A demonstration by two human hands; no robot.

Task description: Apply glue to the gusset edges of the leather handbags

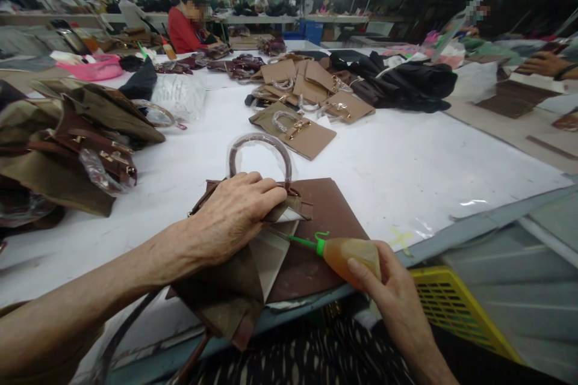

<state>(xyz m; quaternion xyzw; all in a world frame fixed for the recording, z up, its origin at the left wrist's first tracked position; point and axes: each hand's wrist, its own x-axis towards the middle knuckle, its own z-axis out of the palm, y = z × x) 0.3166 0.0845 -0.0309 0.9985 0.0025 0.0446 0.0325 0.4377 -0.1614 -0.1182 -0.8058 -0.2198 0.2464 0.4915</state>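
A brown handbag piece (316, 271) lies at the table's front edge, its olive lining (226, 289) folded out toward me. Its arched handle (259, 139), wrapped in clear plastic, stands up beyond my left hand (239, 210). That hand is closed over the bag's upper edge and holds back a flap with a pale underside (289, 215). My right hand (392, 283) grips a squeeze bottle (350, 255) of amber liquid, tilted sideways. The bottle's thin green nozzle (302, 242) points left, its tip at the pale strip beside the flap. My left fingertips are partly hidden.
Olive and brown bag parts (90, 144) are heaped at the left. Tan bag panels (311, 87) and black material (397, 81) lie farther back. A yellow crate (460, 307) stands below the table edge at right. Across the table sits a person in red (183, 30).
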